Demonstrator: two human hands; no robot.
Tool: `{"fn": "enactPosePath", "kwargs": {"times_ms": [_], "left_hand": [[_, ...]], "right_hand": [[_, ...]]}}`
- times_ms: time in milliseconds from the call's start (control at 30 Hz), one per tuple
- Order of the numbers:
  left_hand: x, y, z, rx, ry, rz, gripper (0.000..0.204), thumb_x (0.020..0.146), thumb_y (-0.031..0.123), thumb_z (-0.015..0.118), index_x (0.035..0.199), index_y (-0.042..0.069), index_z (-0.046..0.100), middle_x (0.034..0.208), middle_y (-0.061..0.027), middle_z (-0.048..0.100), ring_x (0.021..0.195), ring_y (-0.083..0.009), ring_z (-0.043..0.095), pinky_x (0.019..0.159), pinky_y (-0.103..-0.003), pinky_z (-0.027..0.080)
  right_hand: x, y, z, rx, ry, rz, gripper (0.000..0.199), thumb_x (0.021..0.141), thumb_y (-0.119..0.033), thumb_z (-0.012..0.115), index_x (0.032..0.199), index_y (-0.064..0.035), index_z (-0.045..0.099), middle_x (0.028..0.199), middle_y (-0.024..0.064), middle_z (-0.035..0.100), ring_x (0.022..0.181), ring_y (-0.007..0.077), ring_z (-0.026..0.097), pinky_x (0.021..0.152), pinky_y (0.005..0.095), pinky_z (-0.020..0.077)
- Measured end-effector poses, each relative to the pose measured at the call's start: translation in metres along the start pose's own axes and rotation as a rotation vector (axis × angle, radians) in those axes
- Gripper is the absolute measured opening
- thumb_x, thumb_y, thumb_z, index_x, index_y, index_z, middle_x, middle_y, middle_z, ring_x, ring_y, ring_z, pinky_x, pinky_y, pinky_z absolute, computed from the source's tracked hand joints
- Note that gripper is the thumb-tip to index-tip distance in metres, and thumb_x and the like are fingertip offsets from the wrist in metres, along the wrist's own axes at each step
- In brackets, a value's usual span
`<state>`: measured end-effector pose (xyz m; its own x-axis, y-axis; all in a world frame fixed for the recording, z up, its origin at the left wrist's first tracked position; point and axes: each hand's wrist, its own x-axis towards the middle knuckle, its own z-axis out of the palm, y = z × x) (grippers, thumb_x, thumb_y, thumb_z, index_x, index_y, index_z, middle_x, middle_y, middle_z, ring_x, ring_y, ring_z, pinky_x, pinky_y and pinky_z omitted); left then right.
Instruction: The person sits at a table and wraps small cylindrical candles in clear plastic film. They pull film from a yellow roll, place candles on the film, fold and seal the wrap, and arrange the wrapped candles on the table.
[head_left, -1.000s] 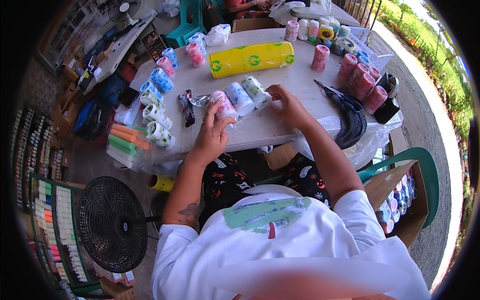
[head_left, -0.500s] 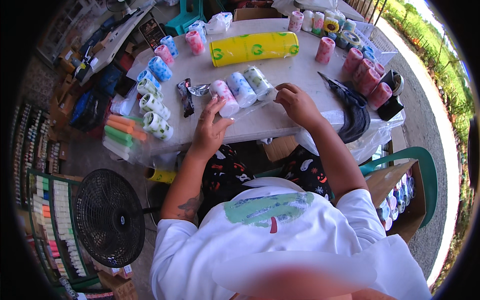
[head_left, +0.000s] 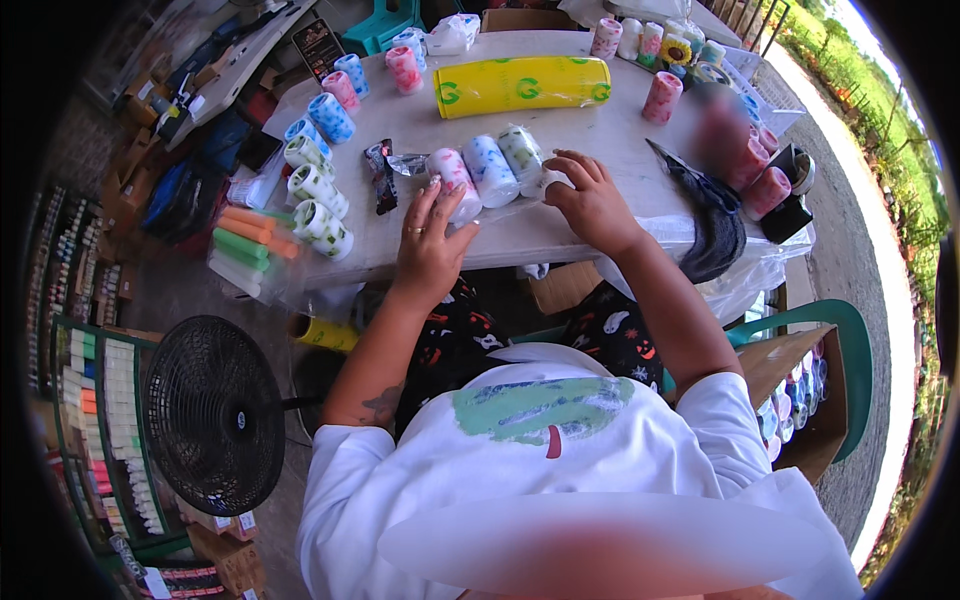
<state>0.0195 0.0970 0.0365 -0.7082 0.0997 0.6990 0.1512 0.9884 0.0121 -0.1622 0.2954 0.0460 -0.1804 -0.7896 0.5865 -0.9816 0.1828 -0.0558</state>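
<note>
Three short white cylinders lie side by side near the table's front edge, with clear plastic film around them: a pink-patterned cylinder (head_left: pixel 450 168), a blue-patterned cylinder (head_left: pixel 491 172) and a green-patterned cylinder (head_left: pixel 520 150). My left hand (head_left: pixel 432 235) has its fingers stretched out and apart, their tips on the pink-patterned one. At the right end of the row, my right hand (head_left: pixel 590 200) is bent with thumb and fingers closed on the clear plastic film (head_left: pixel 548 180) beside the green-patterned cylinder. Just left of the row lies a dark, shiny wrapped packet (head_left: pixel 380 176).
A yellow wrapped roll (head_left: pixel 522 86) lies behind the row. Several patterned cylinders stand along the left side, including a green one (head_left: pixel 318 190), and pink ones (head_left: pixel 768 192) at right. Scissors (head_left: pixel 672 160) touch a dark cloth (head_left: pixel 715 225). A black fan (head_left: pixel 212 415) stands at lower left.
My right hand has shifted slightly up and left toward the green-patterned cylinder. My left fingers lie further onto the pink-patterned one. The whole view has tilted slightly.
</note>
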Motion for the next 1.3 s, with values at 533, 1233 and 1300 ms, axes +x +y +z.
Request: {"fn": "enactPosePath", "kwargs": {"times_ms": [533,1233,1300], "left_hand": [[-0.006,0.004,0.000,0.061,0.029,0.012,0.015,0.078,0.010,0.068,0.092,0.013,0.068,0.130,-0.0079,0.048,0.125,-0.0327,0.040,0.103,-0.044,0.036],[-0.015,-0.022,0.000,-0.019,0.007,0.136,0.011,0.082,0.011,0.065,0.092,0.008,0.066,0.129,-0.0064,0.050,0.119,-0.0280,0.046,0.098,-0.038,0.041],[-0.015,-0.025,-0.002,-0.079,-0.006,0.136,0.006,0.081,0.009,0.065,0.087,0.007,0.064,0.126,-0.0068,0.053,0.118,-0.0276,0.049,0.096,-0.039,0.042]], "right_hand": [[-0.003,-0.019,-0.003,-0.110,0.046,-0.100,0.024,0.077,-0.012,0.059,0.101,-0.0143,0.062,0.128,0.0114,0.048,0.127,0.0336,0.040,0.104,0.0470,0.0322],[-0.011,-0.022,-0.009,0.020,-0.013,-0.144,0.011,0.077,-0.008,0.057,0.085,-0.0023,0.060,0.128,0.0116,0.055,0.120,0.0266,0.052,0.102,0.0407,0.0405],[-0.009,-0.023,-0.008,0.021,-0.022,-0.134,0.013,0.077,-0.007,0.056,0.089,-0.0022,0.059,0.127,0.0119,0.056,0.120,0.0266,0.052,0.102,0.0405,0.0408]]}}
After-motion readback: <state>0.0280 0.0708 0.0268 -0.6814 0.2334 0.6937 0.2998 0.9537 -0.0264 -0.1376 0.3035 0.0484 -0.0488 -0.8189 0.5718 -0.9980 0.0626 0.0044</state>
